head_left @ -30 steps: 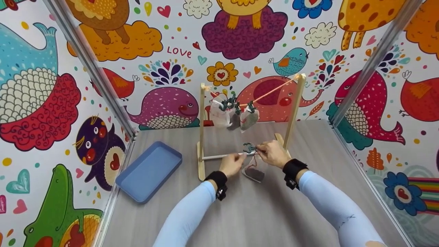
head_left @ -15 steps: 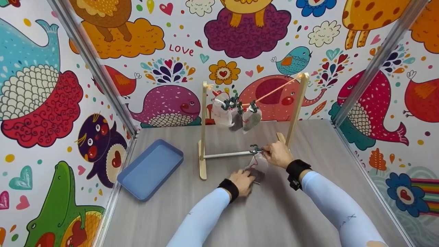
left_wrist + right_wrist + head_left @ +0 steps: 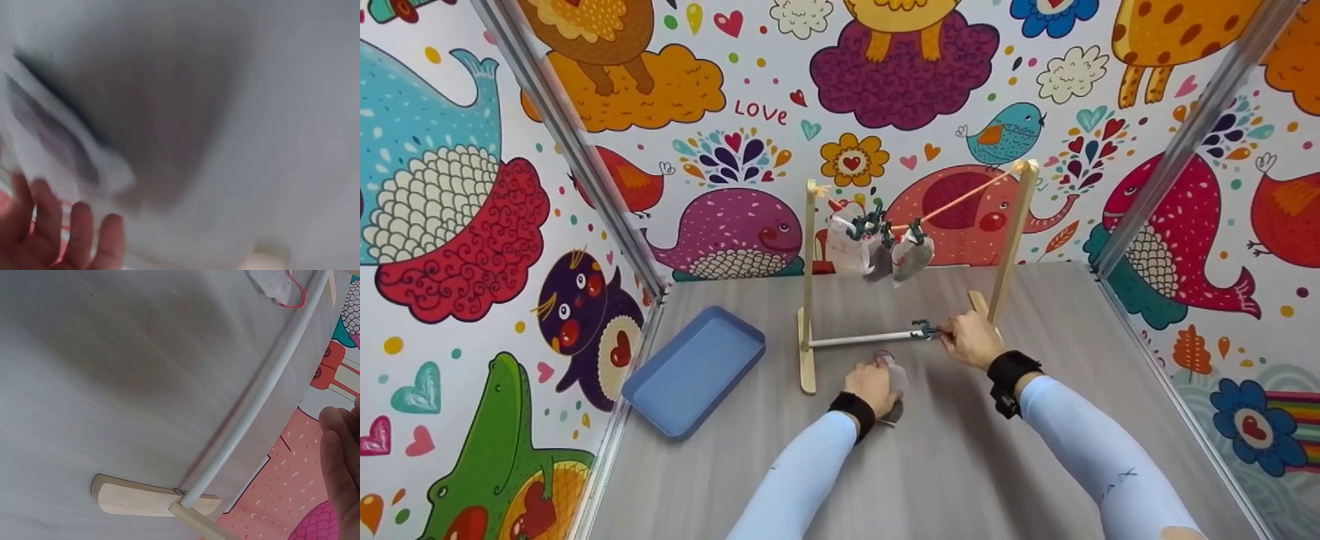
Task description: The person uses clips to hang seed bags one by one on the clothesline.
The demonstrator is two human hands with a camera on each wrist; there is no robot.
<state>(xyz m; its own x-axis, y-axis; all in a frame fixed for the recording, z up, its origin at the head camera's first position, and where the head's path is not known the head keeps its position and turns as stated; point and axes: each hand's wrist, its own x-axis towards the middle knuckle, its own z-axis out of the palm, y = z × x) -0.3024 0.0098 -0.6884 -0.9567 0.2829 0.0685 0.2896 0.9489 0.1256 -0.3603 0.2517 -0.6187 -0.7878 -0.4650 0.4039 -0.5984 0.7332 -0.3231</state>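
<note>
My left hand (image 3: 872,390) holds a small white drawstring sachet (image 3: 895,409) with a dark filling and red cord, low over the table. In the left wrist view the sachet (image 3: 53,135) lies against the blurred fingers (image 3: 81,233); the thumb is out of sight. Between its fingertips my right hand (image 3: 969,340) pinches a dark green clip (image 3: 922,329), which overlaps the white rod of the stand in the head view. The right wrist view has only the fingers (image 3: 337,455) at its edge, the clip being hidden.
A wooden stand (image 3: 808,270) carries an orange line (image 3: 971,196) with several sachets (image 3: 915,259) hung by green clips. Its white rod (image 3: 862,340) runs low between the posts. To the left lies a blue tray (image 3: 694,375). Patterned walls enclose the table.
The left hand came down from beside the clip, took hold of the sachet and drew it left and toward the person, away from the clip. The right hand still holds the clip, shifted slightly right.
</note>
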